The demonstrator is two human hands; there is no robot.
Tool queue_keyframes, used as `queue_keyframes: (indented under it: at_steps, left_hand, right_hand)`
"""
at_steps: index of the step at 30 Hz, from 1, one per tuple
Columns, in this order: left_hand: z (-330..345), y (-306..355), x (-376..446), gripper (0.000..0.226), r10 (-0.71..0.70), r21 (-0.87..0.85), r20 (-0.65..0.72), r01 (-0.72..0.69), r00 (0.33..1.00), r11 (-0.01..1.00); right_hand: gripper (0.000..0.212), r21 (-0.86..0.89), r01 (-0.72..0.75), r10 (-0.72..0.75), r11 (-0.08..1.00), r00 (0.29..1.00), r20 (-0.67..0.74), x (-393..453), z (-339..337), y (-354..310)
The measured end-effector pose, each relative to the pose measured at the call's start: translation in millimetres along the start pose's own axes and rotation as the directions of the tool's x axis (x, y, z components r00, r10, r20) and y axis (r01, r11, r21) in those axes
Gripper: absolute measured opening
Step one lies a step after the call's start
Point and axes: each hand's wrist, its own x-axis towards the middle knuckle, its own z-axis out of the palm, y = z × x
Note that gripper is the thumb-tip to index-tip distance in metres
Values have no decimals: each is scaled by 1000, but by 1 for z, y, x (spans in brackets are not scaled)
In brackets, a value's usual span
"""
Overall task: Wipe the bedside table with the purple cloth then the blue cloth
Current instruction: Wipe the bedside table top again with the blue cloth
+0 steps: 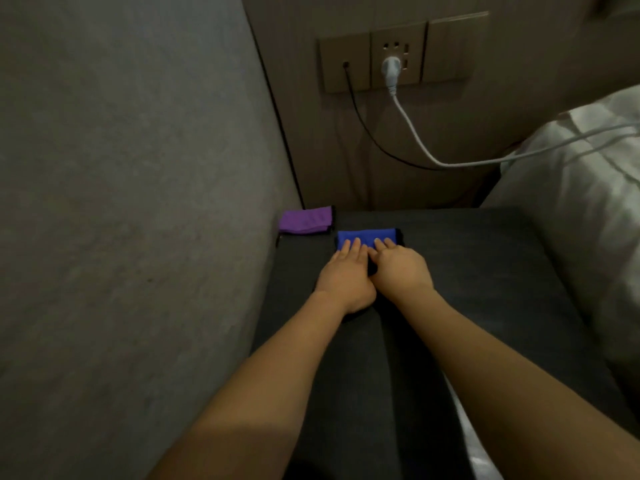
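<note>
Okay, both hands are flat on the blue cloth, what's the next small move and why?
Probably slide the folded blue cloth toward you across the dark bedside table top. Both the left hand and right hand press on it at the far edge, the folded purple cloth lies aside, so unwiped surface lies nearer.

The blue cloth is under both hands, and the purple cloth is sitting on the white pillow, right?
Not quite. The head view shows both hands, left and right, on the blue cloth, but the purple cloth lies on the dark bedside table, at its far left corner, not on the pillow.
</note>
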Motion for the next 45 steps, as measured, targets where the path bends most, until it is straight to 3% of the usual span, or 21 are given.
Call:
queue_keyframes:
  at_steps: [11, 19, 29, 45]
  left_hand:
    - [-3, -91, -32, 65, -105, 25, -55, 106, 993, 994]
    - [-2, -101, -40, 66, -163, 14, -69, 164, 984, 986]
    - [1, -59, -44, 73, -153, -21, -55, 152, 987, 988]
    - [18, 104, 4, 74, 86, -59, 15, -85, 996, 995]
  right_hand:
    - [51, 31, 148, -146, 989, 989, -37, 18, 17, -89]
    - [53, 13, 204, -204, 979, 979, -18, 22, 21, -104]
    - [55, -65, 155, -154, 986, 988, 17, 8, 20, -70]
    - [59, -121, -106, 107, 987, 994, 5, -58, -9, 93]
